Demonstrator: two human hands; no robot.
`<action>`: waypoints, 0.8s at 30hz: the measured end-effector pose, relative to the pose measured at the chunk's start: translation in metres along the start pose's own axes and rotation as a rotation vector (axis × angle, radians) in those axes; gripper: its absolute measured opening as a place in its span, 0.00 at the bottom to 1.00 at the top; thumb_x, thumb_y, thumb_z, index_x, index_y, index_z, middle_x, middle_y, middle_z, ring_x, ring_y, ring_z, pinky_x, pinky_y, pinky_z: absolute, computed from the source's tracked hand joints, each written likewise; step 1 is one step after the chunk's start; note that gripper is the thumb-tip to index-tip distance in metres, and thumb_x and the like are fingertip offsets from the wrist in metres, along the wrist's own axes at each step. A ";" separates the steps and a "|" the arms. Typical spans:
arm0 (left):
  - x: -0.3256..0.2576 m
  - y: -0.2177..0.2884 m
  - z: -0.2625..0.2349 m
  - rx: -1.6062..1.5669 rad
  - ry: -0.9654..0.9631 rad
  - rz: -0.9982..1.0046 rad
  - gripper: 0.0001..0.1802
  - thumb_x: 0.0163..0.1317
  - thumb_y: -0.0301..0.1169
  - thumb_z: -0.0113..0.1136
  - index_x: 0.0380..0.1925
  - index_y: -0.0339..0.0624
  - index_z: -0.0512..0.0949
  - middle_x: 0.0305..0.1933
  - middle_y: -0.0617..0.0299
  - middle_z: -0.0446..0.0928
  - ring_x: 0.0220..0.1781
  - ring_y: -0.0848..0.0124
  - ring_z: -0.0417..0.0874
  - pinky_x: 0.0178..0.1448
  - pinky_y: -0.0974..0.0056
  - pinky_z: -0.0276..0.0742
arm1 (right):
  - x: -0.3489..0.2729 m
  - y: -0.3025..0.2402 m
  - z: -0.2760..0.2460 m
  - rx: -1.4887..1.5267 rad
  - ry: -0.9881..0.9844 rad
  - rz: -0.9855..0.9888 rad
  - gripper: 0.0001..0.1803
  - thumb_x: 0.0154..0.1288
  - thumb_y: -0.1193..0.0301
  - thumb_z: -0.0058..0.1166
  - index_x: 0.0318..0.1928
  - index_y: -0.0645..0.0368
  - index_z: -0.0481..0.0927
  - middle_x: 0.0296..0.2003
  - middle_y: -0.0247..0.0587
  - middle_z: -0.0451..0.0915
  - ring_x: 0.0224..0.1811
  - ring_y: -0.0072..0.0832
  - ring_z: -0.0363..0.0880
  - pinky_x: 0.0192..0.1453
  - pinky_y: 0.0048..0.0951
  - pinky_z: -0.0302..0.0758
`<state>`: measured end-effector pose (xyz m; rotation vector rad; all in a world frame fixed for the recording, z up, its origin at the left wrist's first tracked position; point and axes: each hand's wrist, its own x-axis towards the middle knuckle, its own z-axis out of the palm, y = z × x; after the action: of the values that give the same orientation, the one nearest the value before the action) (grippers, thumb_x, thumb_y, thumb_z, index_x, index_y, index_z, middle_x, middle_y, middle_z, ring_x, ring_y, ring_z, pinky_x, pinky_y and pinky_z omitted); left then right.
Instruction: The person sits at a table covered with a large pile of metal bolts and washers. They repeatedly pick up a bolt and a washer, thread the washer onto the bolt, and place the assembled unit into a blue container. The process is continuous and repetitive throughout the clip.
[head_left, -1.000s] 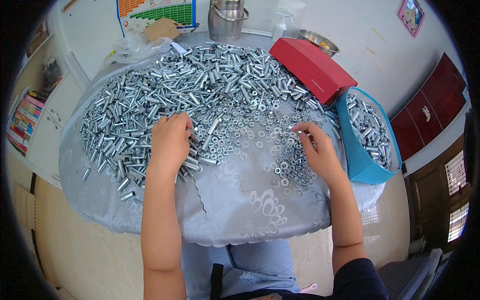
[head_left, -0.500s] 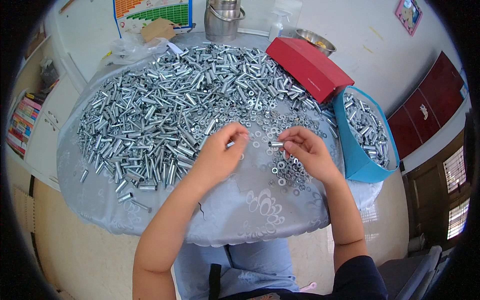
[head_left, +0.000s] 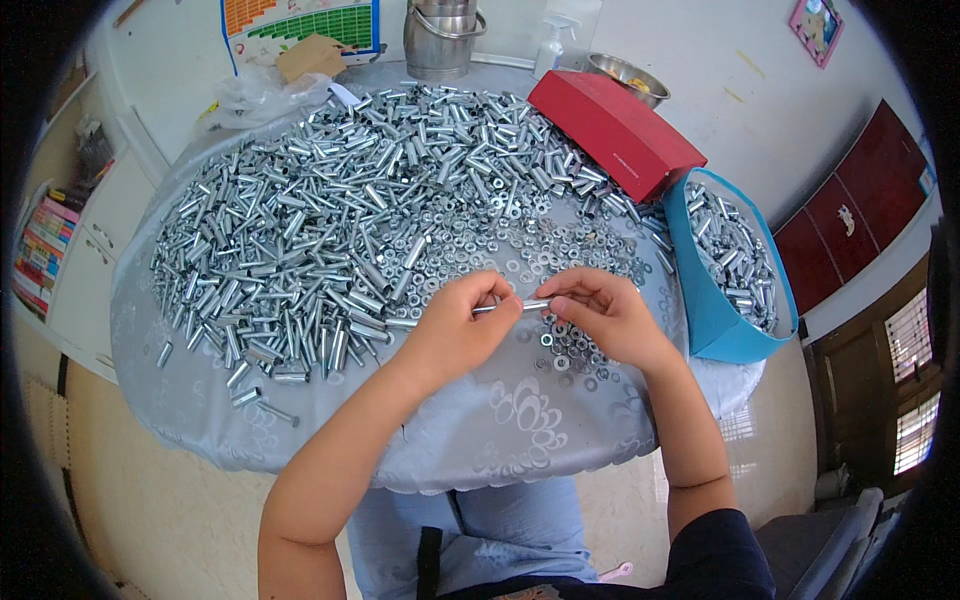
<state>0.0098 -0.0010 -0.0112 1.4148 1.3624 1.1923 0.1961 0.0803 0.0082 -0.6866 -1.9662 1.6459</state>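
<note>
Over the front middle of the table my two hands meet at one line of shiny metal. My right hand pinches a short metal sleeve between thumb and fingertips. Closed around a thin bolt is my left hand, with the bolt's end showing beside the fingers. The bolt and the sleeve are lined up end to end; my fingers hide how far one sits inside the other. Behind my hands spread loose washers and nuts. A smaller heap of nuts lies under my right hand.
A large pile of sleeves and bolts covers the table's left and back. At right stand a red box and a blue bin holding metal sleeves. A steel pot, spray bottle and metal bowl are at the back.
My left hand has moved right and slightly nearer, bringing the bolt to the sleeve. My right hand has shifted slightly left and nearer, still pinching the sleeve.
</note>
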 end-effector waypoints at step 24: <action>0.002 0.003 0.008 -0.334 0.013 -0.209 0.19 0.63 0.45 0.50 0.35 0.37 0.73 0.13 0.74 0.59 0.11 0.84 0.55 0.15 0.74 0.48 | -0.002 -0.013 0.014 -0.518 0.052 -0.252 0.18 0.49 0.74 0.62 0.44 0.57 0.78 0.43 0.39 0.76 0.43 0.30 0.73 0.43 0.27 0.70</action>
<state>0.0179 0.0008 -0.0094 1.0065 1.2191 1.2242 0.1874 0.0662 0.0190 -0.6178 -2.3501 0.9663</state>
